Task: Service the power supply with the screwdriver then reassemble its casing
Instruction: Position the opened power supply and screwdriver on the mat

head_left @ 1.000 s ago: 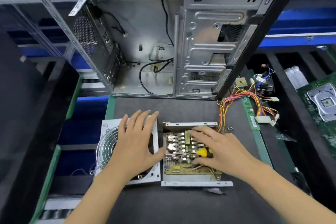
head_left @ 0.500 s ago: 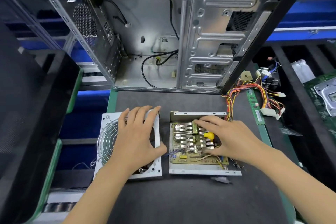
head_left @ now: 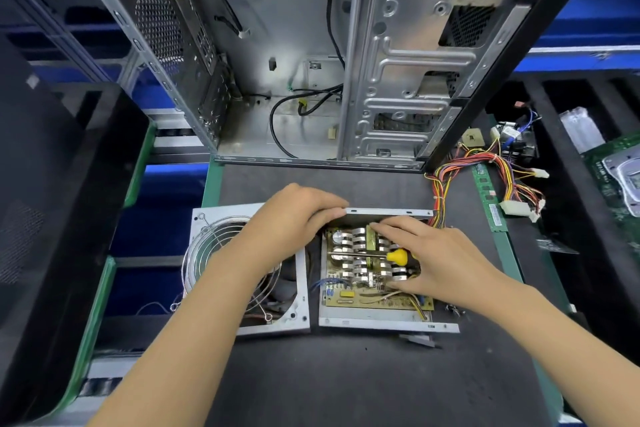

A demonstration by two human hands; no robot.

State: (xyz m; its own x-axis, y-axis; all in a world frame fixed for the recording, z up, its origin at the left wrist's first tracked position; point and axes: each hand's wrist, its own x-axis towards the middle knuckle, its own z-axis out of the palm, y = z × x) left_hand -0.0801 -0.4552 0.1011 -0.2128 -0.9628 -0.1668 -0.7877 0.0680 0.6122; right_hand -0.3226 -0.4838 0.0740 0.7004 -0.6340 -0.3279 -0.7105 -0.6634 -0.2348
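dark grey mat [head_left: 346,374] on a green-edged bench, blue bins behind. open power supply [head_left: 375,274] sits mid-mat, board exposed. its fan cover [head_left: 221,246] lies just left, touching. my left hand [head_left: 294,218] reaches over the cover, fingers curled on the supply's far-left rim. my right hand [head_left: 440,260] rests on the board, holding the screwdriver [head_left: 374,255], shaft pointing left across the heatsinks. wire loom [head_left: 485,166] trails off far right. empty pc case [head_left: 346,55] stands at the far edge; motherboard [head_left: 616,177] at right.
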